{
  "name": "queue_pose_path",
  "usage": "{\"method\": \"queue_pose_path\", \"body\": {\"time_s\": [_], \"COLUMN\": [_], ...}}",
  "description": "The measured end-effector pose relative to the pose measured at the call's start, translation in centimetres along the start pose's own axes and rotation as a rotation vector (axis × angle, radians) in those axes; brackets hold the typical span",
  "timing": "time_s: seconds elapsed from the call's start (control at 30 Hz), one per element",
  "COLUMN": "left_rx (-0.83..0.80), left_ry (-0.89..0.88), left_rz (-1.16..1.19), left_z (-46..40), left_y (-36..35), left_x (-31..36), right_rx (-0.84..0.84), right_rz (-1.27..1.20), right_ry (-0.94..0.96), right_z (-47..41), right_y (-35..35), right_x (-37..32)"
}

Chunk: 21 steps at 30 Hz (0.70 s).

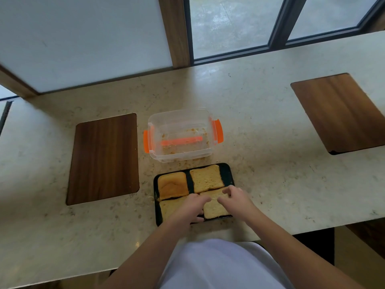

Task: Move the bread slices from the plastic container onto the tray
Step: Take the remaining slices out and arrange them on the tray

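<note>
A black tray (228,171) lies on the counter in front of me with several bread slices on it: a browner one (173,184) at the far left, a pale one (206,178) at the far right, one (166,208) at the near left and one (215,210) at the near right. My left hand (190,208) and my right hand (236,198) both grip the near-right slice, which lies flat on the tray, with fingers on its far edge and left corner. Behind the tray stands the clear plastic container (179,124) with orange clips, holding only crumbs.
Two dark wooden panels are set flush into the stone counter, one (104,159) left of the container and one (339,111) at the far right. Crumbs lie between container and tray. The counter's near edge (239,236) runs just below the tray. Windows stand behind the counter.
</note>
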<state>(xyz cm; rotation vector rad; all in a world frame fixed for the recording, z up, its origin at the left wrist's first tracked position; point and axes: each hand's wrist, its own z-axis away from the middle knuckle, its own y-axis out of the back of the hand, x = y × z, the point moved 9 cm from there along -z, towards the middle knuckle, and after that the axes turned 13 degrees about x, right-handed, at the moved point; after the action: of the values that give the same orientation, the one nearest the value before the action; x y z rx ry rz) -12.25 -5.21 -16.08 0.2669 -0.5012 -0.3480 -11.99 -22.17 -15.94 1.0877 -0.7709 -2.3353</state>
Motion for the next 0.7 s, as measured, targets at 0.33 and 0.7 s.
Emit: {"method": "queue_pose_path", "body": {"time_s": [0.33, 0.7], "left_rx": [0.052, 0.076], "left_ry": [0.026, -0.109], "left_rz": [0.007, 0.038], "left_z": [-1.5, -1.9], "left_y": [1.7, 2.7], "left_x": [-1.0, 3.2], "right_rx": [-0.044, 0.006], "right_rz": [-0.104, -0.064], "right_ry": [-0.023, 0.048], "right_z": [0.2, -2.2], "right_y": [-0.7, -0.4], "right_x": [-0.2, -3.6]}}
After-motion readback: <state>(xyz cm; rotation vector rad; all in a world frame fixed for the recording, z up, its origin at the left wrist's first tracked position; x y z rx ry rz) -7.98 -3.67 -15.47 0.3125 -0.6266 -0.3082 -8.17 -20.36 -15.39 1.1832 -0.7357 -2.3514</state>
